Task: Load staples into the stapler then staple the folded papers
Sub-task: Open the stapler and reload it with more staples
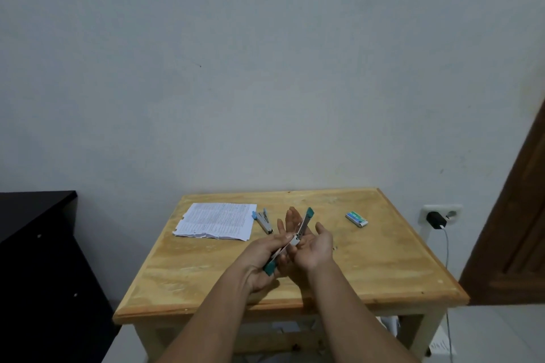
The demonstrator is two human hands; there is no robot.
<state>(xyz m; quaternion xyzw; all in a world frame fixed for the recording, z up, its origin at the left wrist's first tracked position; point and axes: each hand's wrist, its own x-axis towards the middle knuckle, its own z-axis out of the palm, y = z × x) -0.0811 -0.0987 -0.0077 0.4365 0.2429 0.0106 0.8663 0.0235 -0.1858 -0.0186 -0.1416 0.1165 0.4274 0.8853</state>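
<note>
Pale grey-blue wall [265,68] behind; small wooden table [383,268] with a raised light rim stands against it. Dark cabinet [35,244] off the table's left edge. Brown wooden door [519,230] at right. White wall socket [442,212] beyond the right edge with a black charger [436,219] plugged in and a white cable [447,247] hanging down.

Both hands over the middle of the table, close together.
- Teal stapler [300,230], swung fully open: one arm points up and away toward the far edge, teal cap at its tip; the other arm runs down toward the near-left, teal end showing below the fingers.
- Left hand [265,256]: fingers curled round the lower arm of the stapler.
- Right hand [317,244]: palm up, fingers loose and mostly straight, lying under or beside the hinge. Contact with the metal cannot be confirmed.

On the table:
- Folded papers [215,221], printed sheets stacked near the far-left corner. Text too small to read.
- Second stapler [264,221], grey with light blue ends, lying closed just right of the papers, apart from them.
- Staple box [356,219], small, blue-green label, toward the far-right side, well apart from the hands. Label writing not legible.
</note>
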